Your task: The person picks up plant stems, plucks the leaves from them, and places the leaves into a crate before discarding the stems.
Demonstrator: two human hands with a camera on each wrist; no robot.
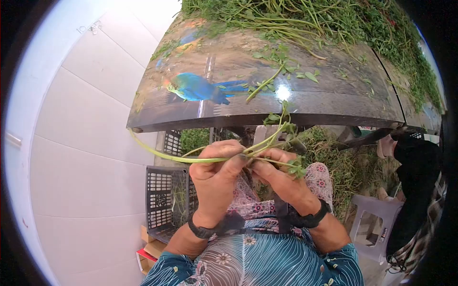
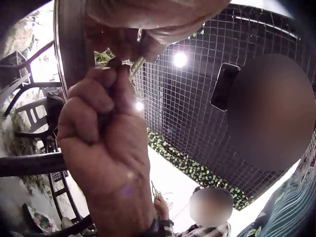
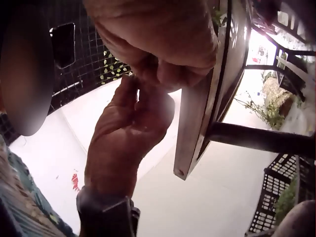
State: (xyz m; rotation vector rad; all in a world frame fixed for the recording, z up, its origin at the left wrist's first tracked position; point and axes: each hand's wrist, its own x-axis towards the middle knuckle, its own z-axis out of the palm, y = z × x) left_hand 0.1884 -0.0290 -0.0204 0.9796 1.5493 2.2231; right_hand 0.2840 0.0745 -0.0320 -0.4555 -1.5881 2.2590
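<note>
In the head view a long pale green stem (image 1: 174,158) runs from the left into the fingers of my left hand (image 1: 215,177), which pinches it. My right hand (image 1: 285,181) meets it fingertip to fingertip and pinches the leafy part, with leaves (image 1: 296,168) sticking out beside its fingers. Both hands are just below the table's front edge. In the left wrist view my left hand (image 2: 111,133) has curled fingers, with a bit of stem (image 2: 136,68) at the tips. The right wrist view shows the joined fingertips, the stem mostly hidden.
A heap of greens (image 1: 334,19) covers the back of the table (image 1: 162,107); a loose sprig (image 1: 265,84) lies nearer the front. Below stand a black crate (image 1: 160,198) at left and a grey stool (image 1: 377,209) at right, near a person's dark-clothed leg (image 1: 415,167). Greens litter the floor.
</note>
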